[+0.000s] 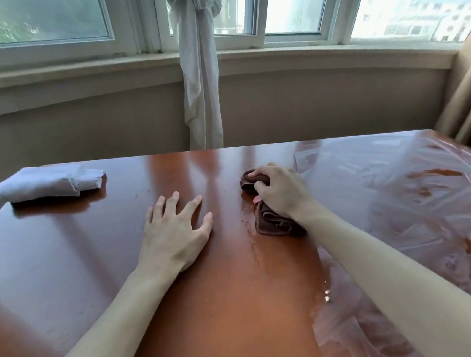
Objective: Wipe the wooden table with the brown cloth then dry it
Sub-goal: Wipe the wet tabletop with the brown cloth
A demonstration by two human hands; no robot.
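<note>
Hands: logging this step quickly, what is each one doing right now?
Left hand: open, fingers spread, flat on the wooden table.
Right hand: closed round the brown cloth, pressing it on the table.

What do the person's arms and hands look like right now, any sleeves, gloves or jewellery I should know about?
Both forearms are bare up to the frame edge, with no sleeves showing. The left hand and the right hand wear no gloves. No watch, bracelet or ring is visible on either wrist or on the fingers. The nails look short and unpainted.

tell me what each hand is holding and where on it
The right hand grips the bunched brown cloth around its far end. The left hand holds nothing, spread flat on the wooden table.
</note>
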